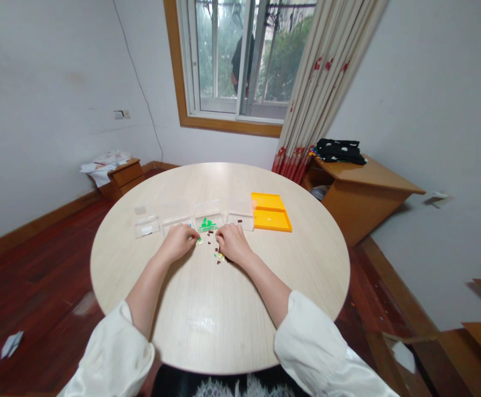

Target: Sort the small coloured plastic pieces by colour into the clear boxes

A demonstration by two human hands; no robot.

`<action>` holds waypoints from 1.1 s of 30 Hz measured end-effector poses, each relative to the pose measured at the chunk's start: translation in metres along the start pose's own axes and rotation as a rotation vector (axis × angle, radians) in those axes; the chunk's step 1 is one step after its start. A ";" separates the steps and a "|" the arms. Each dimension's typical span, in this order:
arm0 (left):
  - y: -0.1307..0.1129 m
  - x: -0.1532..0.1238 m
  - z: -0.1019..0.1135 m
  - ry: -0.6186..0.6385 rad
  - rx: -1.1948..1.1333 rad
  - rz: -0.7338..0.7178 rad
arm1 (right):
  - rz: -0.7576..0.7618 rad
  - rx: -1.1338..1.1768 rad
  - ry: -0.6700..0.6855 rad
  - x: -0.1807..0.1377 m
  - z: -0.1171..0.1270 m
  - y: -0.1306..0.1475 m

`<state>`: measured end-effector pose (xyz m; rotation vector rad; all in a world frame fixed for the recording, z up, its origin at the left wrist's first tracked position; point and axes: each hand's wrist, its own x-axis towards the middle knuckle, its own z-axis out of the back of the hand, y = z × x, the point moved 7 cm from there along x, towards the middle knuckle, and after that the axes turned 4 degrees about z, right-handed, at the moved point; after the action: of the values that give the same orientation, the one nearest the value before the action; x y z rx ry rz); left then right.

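Both my hands rest on a round light-wood table (207, 309), close together over a scatter of tiny pieces (212, 238) in brown, green and yellow. My left hand (178, 241) is curled, its fingertips pinched at a small yellowish piece by the scatter. My right hand (232, 241) is also curled, fingers pressed down among the small pieces; what they hold is hidden. Just beyond my hands stands a row of clear plastic boxes (174, 216); one box (208, 221) holds green pieces, another (240, 218) a few brown ones.
An orange tray (270, 212) lies at the right end of the clear boxes. A wooden desk (360, 182) with dark cloth stands by the curtain at right. A low wooden cabinet (124, 175) with papers sits by the left wall. A window is behind the table.
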<state>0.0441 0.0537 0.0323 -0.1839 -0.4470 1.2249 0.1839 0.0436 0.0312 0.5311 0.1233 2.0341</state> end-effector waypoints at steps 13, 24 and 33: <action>-0.004 -0.002 -0.005 0.053 0.030 -0.010 | -0.072 0.113 -0.060 0.001 0.009 -0.001; -0.005 -0.001 0.000 -0.003 -0.067 0.021 | -0.086 0.296 -0.136 0.000 0.013 -0.005; -0.002 -0.001 0.002 -0.081 -0.098 0.030 | -0.004 0.345 -0.201 0.002 0.013 -0.004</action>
<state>0.0447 0.0520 0.0343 -0.2256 -0.5773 1.2440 0.1915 0.0455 0.0426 0.9458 0.3572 1.9521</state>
